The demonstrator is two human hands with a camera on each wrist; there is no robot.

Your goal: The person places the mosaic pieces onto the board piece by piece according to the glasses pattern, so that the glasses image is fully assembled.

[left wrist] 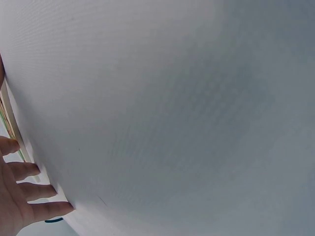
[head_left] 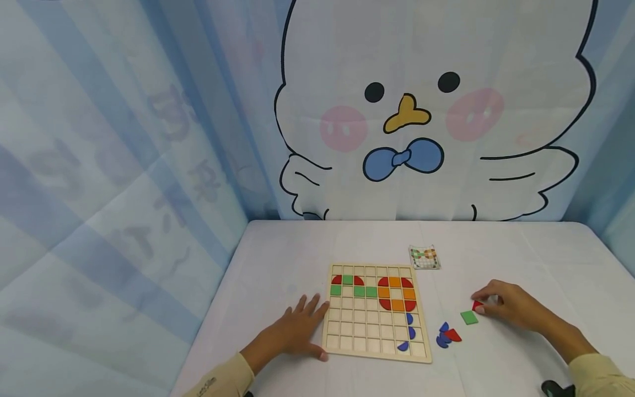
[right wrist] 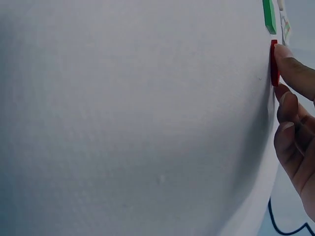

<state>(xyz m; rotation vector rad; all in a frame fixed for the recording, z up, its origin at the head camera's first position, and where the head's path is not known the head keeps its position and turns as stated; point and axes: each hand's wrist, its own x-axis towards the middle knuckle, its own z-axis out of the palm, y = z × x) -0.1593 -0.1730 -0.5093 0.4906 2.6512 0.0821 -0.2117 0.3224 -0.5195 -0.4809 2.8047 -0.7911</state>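
My right hand (head_left: 518,309) pinches a red tile (head_left: 477,305) between thumb and fingers, close over the white table. Right beside it lies a green square tile (head_left: 469,317); both tiles also show at the right edge of the right wrist view. My left hand (head_left: 297,326), fingers spread, rests on the table with its fingertips and thumb at the left edge of a wooden grid board (head_left: 359,331). Red, green and orange tiles fill some upper cells of the board. Several blue pieces (head_left: 409,318) sit in its lower right part.
Between the board and my right hand lie a small cluster of blue pieces (head_left: 442,340) and a red quarter-round piece (head_left: 453,335). A small pattern card (head_left: 424,257) is behind the board's far right corner. A black object (head_left: 557,389) shows near my right sleeve.
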